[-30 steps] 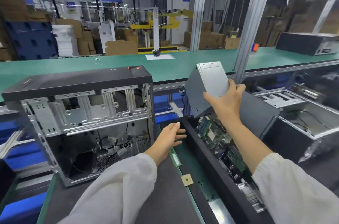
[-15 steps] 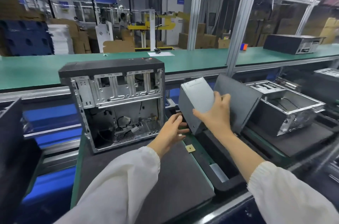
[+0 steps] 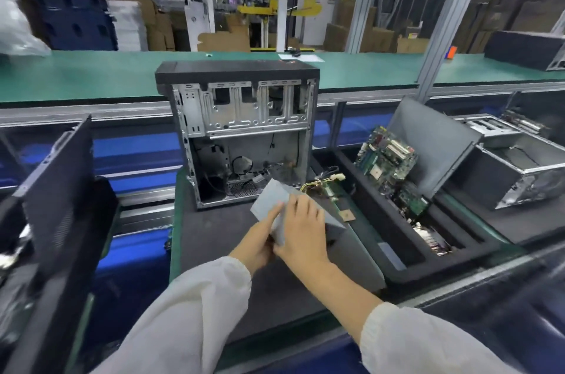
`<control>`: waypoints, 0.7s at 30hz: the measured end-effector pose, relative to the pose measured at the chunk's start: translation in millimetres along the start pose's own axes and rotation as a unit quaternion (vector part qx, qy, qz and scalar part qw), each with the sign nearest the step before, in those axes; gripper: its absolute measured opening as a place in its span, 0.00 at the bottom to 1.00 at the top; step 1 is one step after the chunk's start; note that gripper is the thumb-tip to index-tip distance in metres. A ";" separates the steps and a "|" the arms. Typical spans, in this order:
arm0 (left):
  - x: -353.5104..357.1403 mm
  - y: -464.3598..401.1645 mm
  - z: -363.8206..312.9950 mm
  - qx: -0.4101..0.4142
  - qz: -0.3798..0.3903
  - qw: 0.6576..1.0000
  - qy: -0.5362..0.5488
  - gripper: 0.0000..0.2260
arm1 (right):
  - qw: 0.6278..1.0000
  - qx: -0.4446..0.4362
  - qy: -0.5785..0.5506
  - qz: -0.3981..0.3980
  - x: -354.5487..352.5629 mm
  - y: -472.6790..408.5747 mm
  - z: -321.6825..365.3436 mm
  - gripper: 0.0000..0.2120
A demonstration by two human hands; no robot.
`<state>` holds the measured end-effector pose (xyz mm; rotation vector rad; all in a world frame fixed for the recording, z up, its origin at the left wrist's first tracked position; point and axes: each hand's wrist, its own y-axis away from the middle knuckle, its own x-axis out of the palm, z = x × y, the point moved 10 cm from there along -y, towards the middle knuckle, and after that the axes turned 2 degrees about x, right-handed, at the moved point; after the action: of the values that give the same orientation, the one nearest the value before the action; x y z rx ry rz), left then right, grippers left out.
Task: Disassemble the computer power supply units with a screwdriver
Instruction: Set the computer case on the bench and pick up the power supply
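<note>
Black mat (image 3: 214, 239) on green factory workbench (image 3: 91, 73).

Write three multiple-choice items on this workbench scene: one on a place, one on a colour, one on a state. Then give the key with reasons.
1. Where is the grey metal power supply box?
A. in front of the open black computer case
B. on top of that case
C. in the black foam tray

2. What colour is the long conveyor surface behind the case?
A. red
B. green
C. white

3. How is the box held?
A. by neither hand
B. by the left hand alone
C. by both hands

Key: 1 A, it sits at the case's open side; 2 B, the belt is green; 3 C, the right hand lies over it while the left grips its near end.
</note>
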<state>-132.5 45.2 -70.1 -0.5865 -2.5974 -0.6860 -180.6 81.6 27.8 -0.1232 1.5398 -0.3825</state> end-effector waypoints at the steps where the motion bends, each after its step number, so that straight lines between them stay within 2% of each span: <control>1: -13.3 -0.9 8.1 -0.015 -0.001 1.000 0.023 0.21 | 1.000 -0.013 0.012 0.015 11.4 4.2 13.5 0.46; 4: -41.2 -3.3 29.3 -0.041 -0.005 0.998 0.047 0.23 | 0.996 -0.035 0.041 0.065 43.4 19.0 40.3 0.43; 6: -60.9 -4.5 29.2 -0.022 -0.045 0.998 -0.030 0.24 | 0.995 -0.050 0.056 0.072 57.4 29.1 51.9 0.40; 8: -90.4 -2.8 16.6 0.011 -0.126 0.985 -0.116 0.25 | 0.994 -0.075 0.046 0.057 61.3 34.8 61.0 0.38; 10: -113.7 -0.2 2.3 0.029 -0.173 0.967 -0.184 0.28 | 0.988 -0.123 -0.038 0.084 66.0 35.7 67.3 0.40; 12: -119.1 1.6 0.3 0.010 -0.164 0.954 -0.249 0.29 | 0.970 -0.157 -0.130 0.134 70.6 29.9 61.6 0.38; 13: -123.7 1.9 -0.1 0.003 -0.173 0.936 -0.307 0.29 | 0.965 -0.160 -0.141 0.156 76.3 24.9 52.5 0.36; 15: -137.0 1.1 -1.8 -0.007 -0.215 0.877 -0.430 0.28 | 0.964 -0.121 -0.126 0.199 95.2 15.0 22.0 0.39; 16: -140.2 0.0 1.5 -0.023 -0.216 0.861 -0.459 0.28 | 0.964 -0.070 -0.134 0.220 106.3 11.8 1.9 0.43; 17: -140.9 -1.5 7.1 -0.041 -0.205 0.862 -0.462 0.28 | 0.956 -0.008 -0.163 0.242 116.8 10.6 -17.4 0.46; 19: -139.2 -3.5 13.0 -0.058 -0.192 0.871 -0.448 0.27 | 0.913 0.101 -0.280 0.278 135.7 11.2 -40.6 0.47; 21: -138.0 -5.1 9.3 -0.053 -0.221 0.872 -0.433 0.25 | 0.865 0.150 -0.393 0.274 145.4 7.6 -46.8 0.35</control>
<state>-21.9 5.8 -143.4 -0.3680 -3.6283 -0.8438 -227.6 50.2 -114.3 0.3669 0.6384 -0.0785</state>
